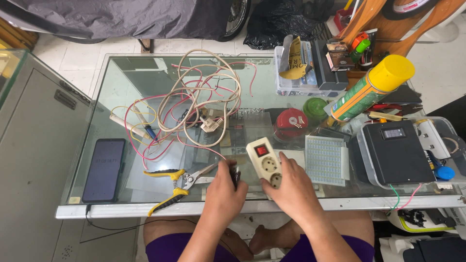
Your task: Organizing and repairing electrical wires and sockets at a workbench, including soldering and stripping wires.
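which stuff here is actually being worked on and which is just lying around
In use:
right hand on the cream power strip
left hand gripping a dark tool

Lying about:
yellow-handled pliers
phone
tangled wires
yellow-capped spray can
black box

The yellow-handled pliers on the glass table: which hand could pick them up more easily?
Probably the left hand: the pliers lie just left of it. The right hand holds the cream power strip, farther away.

Glass-topped counter (121,73) with metal edging, set on a pale tiled floor (87,53). Grey cabinet (34,145) at left. Wooden furniture (383,24) behind; even daylight.
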